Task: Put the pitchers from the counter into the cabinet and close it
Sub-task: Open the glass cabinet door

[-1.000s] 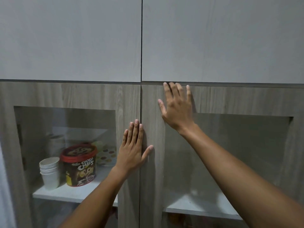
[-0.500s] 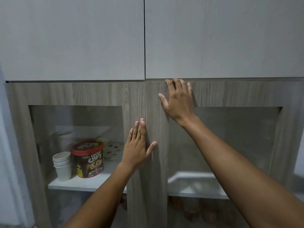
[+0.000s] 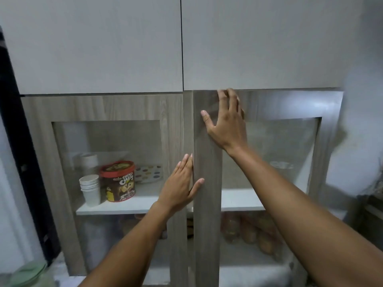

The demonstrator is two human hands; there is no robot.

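The cabinet has two wood-framed glass doors below plain grey upper doors. My left hand (image 3: 180,183) lies flat on the inner stile of the left door (image 3: 103,108), its thumb touching the right door. My right hand (image 3: 226,123) is at the top of the right door (image 3: 207,204), fingertips hooked over its upper edge. The right door stands slightly ajar, with a dark gap between the two doors. A pale green lidded container (image 3: 27,274), possibly a pitcher, shows blurred at the bottom left. No pitcher can be made out clearly inside.
Behind the left glass, the shelf (image 3: 132,206) holds stacked white paper cups (image 3: 90,189), a red-lidded Choco Chips tub (image 3: 119,181) and a dotted box. Brownish jars sit on the lower right shelf. A dark frame runs down the left edge.
The view has pulled back and shifted left. The right door has swung out a little from flush. My right hand's fingers moved up and curled over its top edge. My left hand stayed put.
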